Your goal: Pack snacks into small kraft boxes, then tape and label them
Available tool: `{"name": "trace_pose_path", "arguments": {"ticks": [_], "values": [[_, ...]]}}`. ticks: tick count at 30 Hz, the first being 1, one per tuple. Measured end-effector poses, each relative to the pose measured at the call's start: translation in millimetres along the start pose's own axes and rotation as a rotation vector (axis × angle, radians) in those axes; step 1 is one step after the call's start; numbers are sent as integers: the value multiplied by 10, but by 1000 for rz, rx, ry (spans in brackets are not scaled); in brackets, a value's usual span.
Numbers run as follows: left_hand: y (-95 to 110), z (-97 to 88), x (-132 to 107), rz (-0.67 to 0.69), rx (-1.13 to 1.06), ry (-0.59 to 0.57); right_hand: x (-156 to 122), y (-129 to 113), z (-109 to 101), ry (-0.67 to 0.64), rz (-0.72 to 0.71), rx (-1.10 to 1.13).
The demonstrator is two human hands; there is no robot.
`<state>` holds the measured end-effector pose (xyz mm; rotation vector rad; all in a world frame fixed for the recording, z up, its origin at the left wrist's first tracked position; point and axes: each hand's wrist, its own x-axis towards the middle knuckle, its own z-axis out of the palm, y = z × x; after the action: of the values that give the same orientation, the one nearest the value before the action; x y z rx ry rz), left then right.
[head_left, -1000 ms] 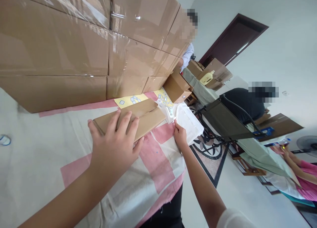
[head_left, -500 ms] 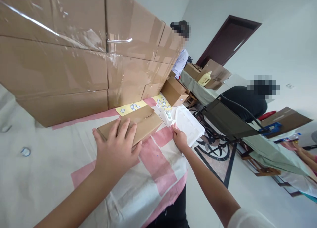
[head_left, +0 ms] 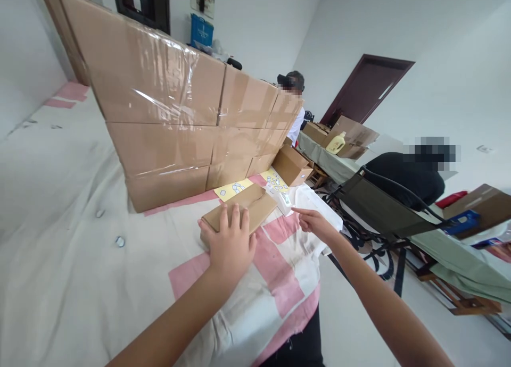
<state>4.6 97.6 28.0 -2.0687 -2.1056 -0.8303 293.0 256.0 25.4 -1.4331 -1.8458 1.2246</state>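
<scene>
A closed brown cardboard box (head_left: 239, 201) lies on the pink and white tablecloth. My left hand (head_left: 229, 244) rests on its near end, fingers spread over the top. To the right, my right hand (head_left: 315, 223) has its index finger stretched out and the other fingers curled in, with nothing visible in it. The fingertip is close to a small white pack (head_left: 285, 203) with a greenish print; whether it touches cannot be made out. Beneath the right wrist lies a white sheet or cloth (head_left: 315, 199). Yellow strips with white stickers (head_left: 235, 188) lie behind the box.
A wall of taped cardboard cartons (head_left: 159, 143) stands along the back of the table. An open carton (head_left: 290, 165) is at the far end. Two people sit beyond, one on a dark folding chair (head_left: 379, 207). Small stickers (head_left: 120, 241) lie on the cloth at left.
The view has shifted, so things appear farther right and lower. My right hand's index finger is now stretched out beside the white pack. My left hand stays on the cardboard box.
</scene>
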Motion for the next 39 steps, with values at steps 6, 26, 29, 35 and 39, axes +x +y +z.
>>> {"name": "trace_pose_path", "arguments": {"ticks": [6,26,29,35,39], "values": [[105,-24,-124,-24,34,-47,-100,-1052,342,-205,-290,-249],[71,96,-64,-74,48,-117,404,-1534,966,-364,-535,-1283],[33,100,-50,-57,47,-86,486,-1521,907,-461,-488,-1090],[-14,96,-10,-46,36,-71,548,-1488,781,-530,-344,-880],[-14,51,18,-30,46,-91,484,-1558,776,-514,-195,-918]]}}
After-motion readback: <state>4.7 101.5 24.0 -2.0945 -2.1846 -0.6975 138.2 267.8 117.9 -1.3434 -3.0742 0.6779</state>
